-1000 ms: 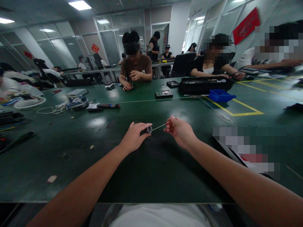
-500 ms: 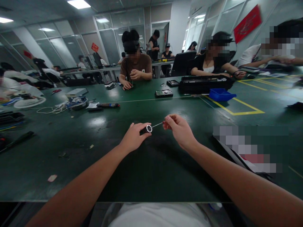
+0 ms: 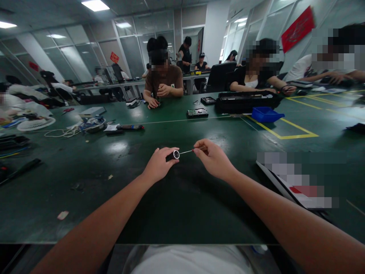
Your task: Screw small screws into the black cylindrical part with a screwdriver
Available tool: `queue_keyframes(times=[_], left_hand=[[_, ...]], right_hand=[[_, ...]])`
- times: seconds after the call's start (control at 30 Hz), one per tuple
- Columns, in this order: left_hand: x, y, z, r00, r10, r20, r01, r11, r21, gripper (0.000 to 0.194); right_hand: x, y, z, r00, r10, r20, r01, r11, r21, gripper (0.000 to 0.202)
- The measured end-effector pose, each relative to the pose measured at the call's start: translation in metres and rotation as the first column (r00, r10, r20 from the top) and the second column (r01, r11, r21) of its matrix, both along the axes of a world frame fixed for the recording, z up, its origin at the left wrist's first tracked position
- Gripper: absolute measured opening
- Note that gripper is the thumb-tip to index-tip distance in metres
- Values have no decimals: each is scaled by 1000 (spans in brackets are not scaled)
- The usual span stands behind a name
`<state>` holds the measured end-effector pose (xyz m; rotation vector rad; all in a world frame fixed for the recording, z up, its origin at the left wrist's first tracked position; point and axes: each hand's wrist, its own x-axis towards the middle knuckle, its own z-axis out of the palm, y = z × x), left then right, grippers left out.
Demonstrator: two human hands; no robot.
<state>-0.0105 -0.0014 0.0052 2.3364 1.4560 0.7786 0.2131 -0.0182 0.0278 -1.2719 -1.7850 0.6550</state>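
Observation:
My left hand [image 3: 159, 163] is closed around a small black cylinder [image 3: 171, 155] whose bright, ring-shaped end faces right; its exact kind is unclear. Between finger and thumb, my right hand [image 3: 212, 158] pinches a thin screwdriver [image 3: 186, 152]. Its metal shaft points left and reaches the ringed end of the cylinder; whether the tip is inside or only touching, I cannot tell. Most of the screwdriver's handle is hidden by my fingers. Both hands are just above the dark green table [image 3: 182, 213].
A white and red packet [image 3: 296, 186], partly pixelated, lies right of my forearm. Farther off are a blue tray [image 3: 266, 115], a hard drive [image 3: 197, 113], a long black housing [image 3: 248, 102] and a dark power tool [image 3: 129, 127]. A co-worker [image 3: 163, 80] sits opposite.
The cylinder and my left hand have shifted slightly left. My right hand has moved a little left too, and its fingers have rolled to a different hold on the screwdriver.

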Motion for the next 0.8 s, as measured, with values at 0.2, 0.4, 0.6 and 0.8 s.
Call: queue_keyframes(times=[0.2, 0.4, 0.6, 0.8], left_hand=[[0, -1, 1, 1000, 4, 5, -4, 1000, -4, 41], [0, -1, 0, 1000, 6, 4, -5, 1000, -23, 40], [0, -1, 2, 1000, 11, 27, -10, 1000, -14, 40], [0, -2, 2, 1000, 7, 10, -7, 1000, -28, 40]], right_hand=[[-1, -1, 3, 1000, -20, -1, 19, 994, -103, 41], [-1, 0, 1, 1000, -18, 12, 18, 998, -54, 23], [-1, -2, -1, 999, 46, 2, -46, 997, -55, 22], [-2, 0, 0, 1000, 2, 8, -2, 997, -74, 27]])
